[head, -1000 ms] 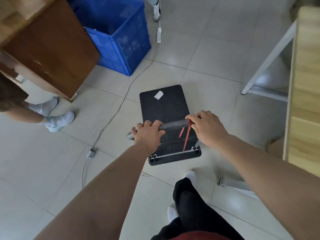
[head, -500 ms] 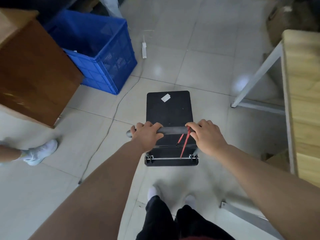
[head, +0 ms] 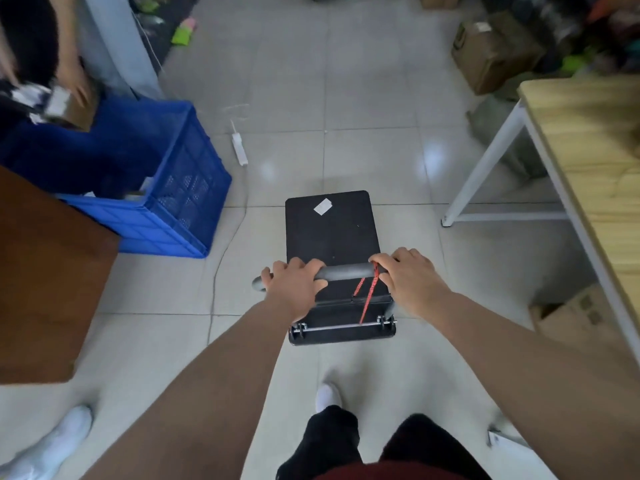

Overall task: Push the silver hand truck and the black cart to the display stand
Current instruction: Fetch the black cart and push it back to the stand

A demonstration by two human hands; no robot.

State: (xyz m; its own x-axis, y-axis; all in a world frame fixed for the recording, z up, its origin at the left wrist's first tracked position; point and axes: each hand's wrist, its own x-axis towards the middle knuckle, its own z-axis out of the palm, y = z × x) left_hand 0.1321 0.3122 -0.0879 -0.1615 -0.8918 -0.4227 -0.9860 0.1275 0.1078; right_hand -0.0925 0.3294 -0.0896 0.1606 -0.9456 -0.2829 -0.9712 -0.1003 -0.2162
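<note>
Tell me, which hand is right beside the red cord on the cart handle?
The right hand: the red cord hangs at its thumb. The left hand grips further along the handle, apart from it.

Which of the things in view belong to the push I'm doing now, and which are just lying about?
In the job:
black cart
its handle bar
left hand and right hand, both gripping the bar

Lying about:
blue crate
white power strip and its cable
cardboard boxes
wooden table
brown cabinet
red cord hanging from the bar
</note>
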